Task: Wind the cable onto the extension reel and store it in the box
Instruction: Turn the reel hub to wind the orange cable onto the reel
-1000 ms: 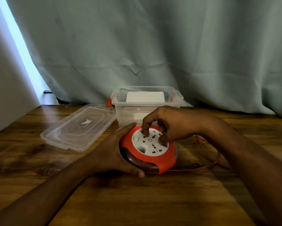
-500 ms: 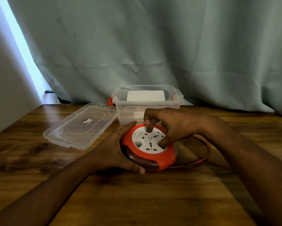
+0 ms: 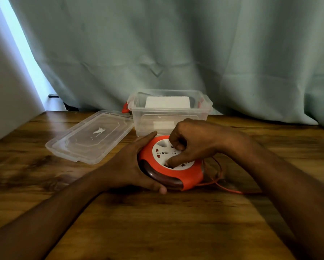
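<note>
Forearms reach in from the near edge of the wooden tabletop (image 3: 157, 231), two of them, and I follow them up to the one extension reel (image 3: 176, 175) lying flat at the centre. My left hand (image 3: 127, 166) cups the reel's left side, fingers wrapped over the orange rim and thumb curled round the dark near edge, clamped on it. My right hand (image 3: 196, 141) sits on top of the white socket face, fingers bent down with the tips pressed into its recesses, gripping the face. I can read no brand or lettering on the reel; I see only small red socket marks and a ring symbol.

One thin orange cable (image 3: 223, 186) leaves the reel's right side and loops loosely on the wood, passing under my right forearm.

Just behind the reel stands one clear plastic box (image 3: 168, 119), open, with red clips at its ends and a white block inside. Its single clear lid (image 3: 90, 137) lies flat to the left, touching the box, bearing a white mark I cannot read. A green curtain (image 3: 176, 53) hangs farthest back.
</note>
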